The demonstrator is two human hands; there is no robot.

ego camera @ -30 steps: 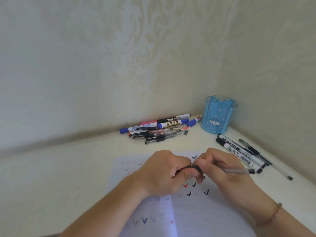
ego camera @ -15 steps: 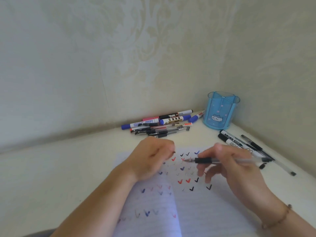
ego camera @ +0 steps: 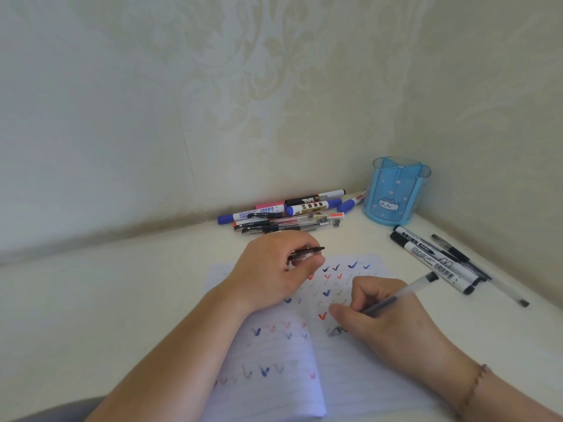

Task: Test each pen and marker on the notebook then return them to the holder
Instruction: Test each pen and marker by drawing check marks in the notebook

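— Two hands over a white lined notebook [ego camera: 350, 376] on the pale bench [ego camera: 91, 315]. On the left?
— Left hand [ego camera: 268, 275], grip curled round a black pen cap [ego camera: 306, 252].
— Further right?
— Right hand [ego camera: 380, 315], grip pinching a clear-barrelled pen [ego camera: 405, 292], tip on the page among coloured ticks.
— Beyond?
— Heap of mixed pens and markers [ego camera: 289, 217] by the wall, then an upright translucent blue plastic holder [ego camera: 396, 193], more black-and-white markers [ego camera: 438, 263] beside it.

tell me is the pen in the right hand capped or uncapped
Uncapped. The right hand holds the pen tip-down on the notebook, and the left hand grips its black cap.
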